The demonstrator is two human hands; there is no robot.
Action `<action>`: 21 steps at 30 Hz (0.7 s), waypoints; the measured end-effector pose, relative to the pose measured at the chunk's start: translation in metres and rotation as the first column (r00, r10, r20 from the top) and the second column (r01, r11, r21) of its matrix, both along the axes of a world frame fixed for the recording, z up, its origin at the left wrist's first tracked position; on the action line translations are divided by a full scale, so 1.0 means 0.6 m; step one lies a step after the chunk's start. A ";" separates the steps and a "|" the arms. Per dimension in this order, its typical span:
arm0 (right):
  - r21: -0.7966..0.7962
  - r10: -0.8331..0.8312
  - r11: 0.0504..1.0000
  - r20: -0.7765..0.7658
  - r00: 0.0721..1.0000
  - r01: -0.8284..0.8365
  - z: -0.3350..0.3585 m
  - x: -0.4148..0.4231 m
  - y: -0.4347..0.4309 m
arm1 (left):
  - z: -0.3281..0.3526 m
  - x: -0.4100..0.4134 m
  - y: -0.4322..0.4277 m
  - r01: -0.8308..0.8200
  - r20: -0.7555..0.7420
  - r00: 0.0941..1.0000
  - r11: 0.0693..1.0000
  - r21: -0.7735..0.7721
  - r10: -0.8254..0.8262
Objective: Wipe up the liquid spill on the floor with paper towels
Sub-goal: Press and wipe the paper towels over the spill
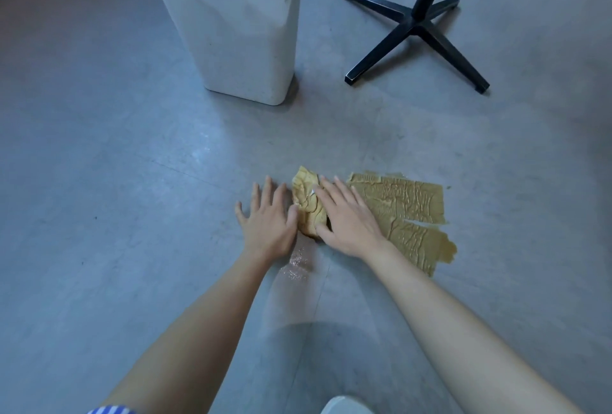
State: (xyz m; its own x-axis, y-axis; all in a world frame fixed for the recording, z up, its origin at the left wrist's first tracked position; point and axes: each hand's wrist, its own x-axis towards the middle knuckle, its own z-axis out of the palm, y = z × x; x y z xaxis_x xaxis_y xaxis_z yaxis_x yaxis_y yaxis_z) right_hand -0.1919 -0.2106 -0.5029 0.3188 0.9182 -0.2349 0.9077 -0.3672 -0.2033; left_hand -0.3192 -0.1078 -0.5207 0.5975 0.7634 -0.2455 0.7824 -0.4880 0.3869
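Right hand (347, 218) flat, fingers straight, pressing the soaked paper towel (407, 205) (nothing clenched). Left hand (268, 218) spread on floor (132, 181), thumb touching the towel's bunched end. Towel runs 9-to-3; unwiped wet streak (296, 264) at the bunch's 6 o'clock, left hand nearer.

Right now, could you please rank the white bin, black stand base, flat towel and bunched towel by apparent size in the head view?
1. white bin
2. black stand base and flat towel, too close to rank
3. bunched towel

Left grip (267, 219) and right grip (348, 218), both flat, palms down.
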 end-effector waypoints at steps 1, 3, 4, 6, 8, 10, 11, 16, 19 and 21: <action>-0.006 0.019 1.000 -0.030 0.999 -0.020 0.001 0.002 0.007 | -0.001 -0.008 0.006 -0.015 -0.001 1.000 1.000 -0.022 0.015; -0.039 0.055 0.998 -0.073 0.996 -0.058 0.000 0.004 0.020 | -0.005 -0.026 0.019 -0.009 -0.047 0.999 0.998 -0.057 0.007; -0.074 0.069 0.994 -0.083 0.994 -0.075 -0.003 0.006 0.026 | -0.006 -0.035 0.025 0.007 -0.078 0.997 0.998 -0.069 -0.012; -0.173 0.088 0.980 -0.079 0.993 -0.101 -0.010 0.006 0.034 | -0.009 -0.050 0.036 0.055 -0.132 0.989 0.995 -0.087 -0.066; -0.212 0.093 0.972 -0.057 0.994 -0.103 -0.016 0.004 0.036 | -0.011 -0.059 0.044 0.100 -0.158 0.981 0.990 -0.097 -0.115; -0.184 0.077 0.980 -0.030 0.997 -0.081 -0.015 -0.003 0.034 | -0.011 -0.060 0.047 0.115 -0.170 0.977 0.987 -0.109 -0.133; -0.156 0.069 0.985 -0.007 0.998 -0.069 -0.013 -0.009 0.033 | -0.011 -0.060 0.048 0.115 -0.176 0.975 0.987 -0.110 -0.133; -0.031 0.074 0.997 0.202 0.977 -0.069 -0.002 -0.025 0.026 | -0.011 -0.059 0.049 0.130 -0.208 0.967 0.986 -0.100 -0.148; -0.051 0.036 0.998 0.233 0.972 -0.025 0.007 -0.014 0.032 | -0.011 -0.059 0.051 0.134 -0.215 0.965 0.986 -0.102 -0.153; -0.089 0.042 0.996 0.240 0.970 -0.021 0.014 -0.006 0.037 | -0.010 -0.059 0.053 0.138 -0.217 0.963 0.985 -0.106 -0.158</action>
State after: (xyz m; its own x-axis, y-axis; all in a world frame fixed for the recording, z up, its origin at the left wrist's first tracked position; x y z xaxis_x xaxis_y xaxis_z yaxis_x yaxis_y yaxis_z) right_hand -0.1956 -0.1884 -0.4946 0.3469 0.9087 -0.2321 0.9374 -0.3440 0.0542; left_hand -0.3549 -0.0762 -0.5264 0.6244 0.6395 -0.4486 0.7754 -0.5767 0.2572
